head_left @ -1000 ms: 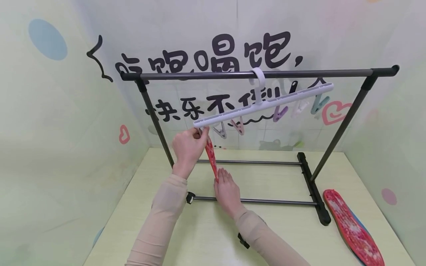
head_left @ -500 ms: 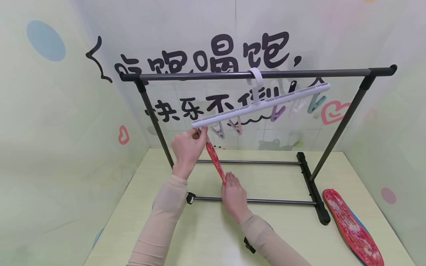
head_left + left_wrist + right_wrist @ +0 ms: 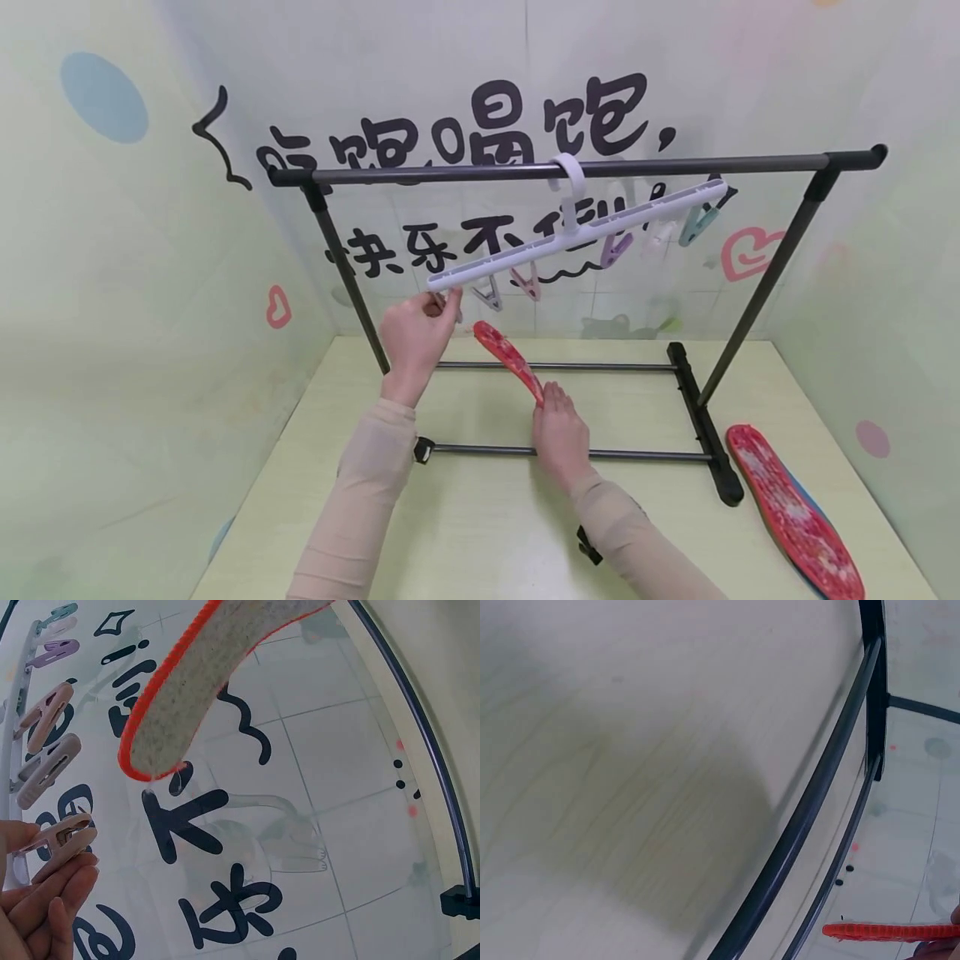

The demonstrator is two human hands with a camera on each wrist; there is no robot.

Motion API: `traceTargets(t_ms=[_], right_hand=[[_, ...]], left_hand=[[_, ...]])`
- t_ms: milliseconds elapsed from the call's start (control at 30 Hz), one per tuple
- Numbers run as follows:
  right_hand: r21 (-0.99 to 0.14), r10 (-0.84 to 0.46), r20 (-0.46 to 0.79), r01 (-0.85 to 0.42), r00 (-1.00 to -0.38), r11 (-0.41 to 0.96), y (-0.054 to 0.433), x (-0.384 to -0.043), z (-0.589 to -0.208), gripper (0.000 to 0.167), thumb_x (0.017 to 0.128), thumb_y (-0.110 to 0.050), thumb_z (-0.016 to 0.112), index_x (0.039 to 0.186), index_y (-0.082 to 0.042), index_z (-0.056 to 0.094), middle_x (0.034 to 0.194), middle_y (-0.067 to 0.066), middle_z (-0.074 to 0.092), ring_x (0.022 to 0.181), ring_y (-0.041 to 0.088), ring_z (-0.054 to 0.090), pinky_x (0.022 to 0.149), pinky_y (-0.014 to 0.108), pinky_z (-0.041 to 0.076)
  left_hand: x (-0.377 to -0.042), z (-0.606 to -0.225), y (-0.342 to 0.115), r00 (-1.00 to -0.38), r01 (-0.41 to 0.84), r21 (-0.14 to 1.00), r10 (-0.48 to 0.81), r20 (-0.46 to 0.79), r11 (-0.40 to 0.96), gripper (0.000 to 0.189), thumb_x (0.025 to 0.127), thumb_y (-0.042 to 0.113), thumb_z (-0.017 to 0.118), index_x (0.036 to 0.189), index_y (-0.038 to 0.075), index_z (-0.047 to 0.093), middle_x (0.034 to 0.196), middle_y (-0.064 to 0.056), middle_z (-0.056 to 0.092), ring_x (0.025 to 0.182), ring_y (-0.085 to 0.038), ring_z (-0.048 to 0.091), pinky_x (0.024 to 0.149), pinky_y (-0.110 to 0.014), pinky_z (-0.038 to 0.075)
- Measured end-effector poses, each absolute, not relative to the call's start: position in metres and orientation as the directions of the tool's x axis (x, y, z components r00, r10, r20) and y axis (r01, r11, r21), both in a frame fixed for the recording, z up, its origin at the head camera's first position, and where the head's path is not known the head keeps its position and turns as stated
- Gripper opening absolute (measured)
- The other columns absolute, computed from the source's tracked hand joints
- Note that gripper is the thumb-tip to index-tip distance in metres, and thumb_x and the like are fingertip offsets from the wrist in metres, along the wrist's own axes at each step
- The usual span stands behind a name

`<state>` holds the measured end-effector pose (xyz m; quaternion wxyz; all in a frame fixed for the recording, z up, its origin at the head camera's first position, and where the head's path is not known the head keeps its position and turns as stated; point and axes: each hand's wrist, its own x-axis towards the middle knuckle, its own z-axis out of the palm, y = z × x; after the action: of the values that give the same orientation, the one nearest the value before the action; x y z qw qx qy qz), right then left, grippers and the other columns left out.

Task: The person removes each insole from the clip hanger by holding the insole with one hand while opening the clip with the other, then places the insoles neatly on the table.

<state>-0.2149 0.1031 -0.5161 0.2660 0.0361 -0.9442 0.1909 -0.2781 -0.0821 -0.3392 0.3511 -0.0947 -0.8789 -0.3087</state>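
Observation:
My left hand (image 3: 416, 337) is at the low left end of a white clip hanger (image 3: 506, 260). It pinches a pale pink clothespin (image 3: 64, 844) there, seen in the left wrist view with nothing in its mouth. In my right hand (image 3: 561, 435) I hold a red insole (image 3: 512, 358) by its lower end. The insole's free end points up and left, apart from the clothespin. Its grey underside with a red rim fills the top of the left wrist view. Only a sliver of the insole and a bit of the hand show in the right wrist view.
The hanger hooks over the black rail (image 3: 450, 174) of a rack and tilts up to the right. Several other clothespins, such as a purple one (image 3: 617, 249), dangle from it. A second red insole (image 3: 797, 512) lies on the table (image 3: 465, 533) right of the rack's foot (image 3: 705, 425).
The right hand has moved right, drawing the insole away from the left hand. The hanger shifts slightly left and swivels. The left hand stays at the end clothespin.

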Motion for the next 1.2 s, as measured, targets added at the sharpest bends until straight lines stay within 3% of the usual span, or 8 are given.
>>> traceTargets(t_ms=[467,700,933,1200], right_hand=[[-0.424,0.118,0.444,-0.092,-0.888,0.901,0.142,-0.209,-0.512,0.042,0.095,-0.012,0.057,0.13,0.011,0.057,0.131,0.026,0.061,0.116,0.041,0.063,0.093,0.049,0.052],[-0.431,0.135,0.463,-0.089,-0.876,0.898,0.153,-0.205,-0.513,0.041,0.094,-0.011,0.059,0.129,0.011,0.057,0.13,0.027,0.061,0.113,0.044,0.063,0.085,0.053,0.055],[-0.442,0.156,0.459,-0.072,-0.875,0.894,0.167,-0.198,-0.51,0.041,0.094,-0.01,0.06,0.129,0.01,0.058,0.129,0.027,0.062,0.112,0.045,0.064,0.084,0.056,0.054],[-0.452,0.149,0.422,-0.065,-0.894,0.89,0.178,-0.189,-0.503,0.041,0.097,-0.01,0.057,0.132,0.01,0.055,0.133,0.027,0.059,0.12,0.042,0.06,0.094,0.052,0.051]], left_hand=[[-0.275,-0.337,-0.086,-0.775,0.311,0.505,-0.092,0.625,0.805,0.047,0.092,0.053,0.063,0.073,0.012,0.075,0.07,-0.003,0.075,0.054,-0.018,0.065,0.049,-0.028,0.034],[-0.272,-0.347,-0.09,-0.791,0.292,0.537,-0.116,0.601,0.791,0.048,0.087,0.052,0.069,0.091,0.005,0.078,0.08,-0.009,0.077,0.069,-0.022,0.074,0.059,-0.035,0.044],[-0.267,-0.36,-0.093,-0.809,0.264,0.538,-0.12,0.576,0.801,0.056,0.087,0.058,0.067,0.098,0.004,0.078,0.083,-0.009,0.077,0.071,-0.021,0.075,0.061,-0.034,0.046],[-0.259,-0.368,-0.089,-0.826,0.272,0.558,-0.107,0.554,0.784,0.053,0.087,0.055,0.068,0.097,0.004,0.078,0.084,-0.01,0.077,0.073,-0.022,0.075,0.063,-0.035,0.049]])
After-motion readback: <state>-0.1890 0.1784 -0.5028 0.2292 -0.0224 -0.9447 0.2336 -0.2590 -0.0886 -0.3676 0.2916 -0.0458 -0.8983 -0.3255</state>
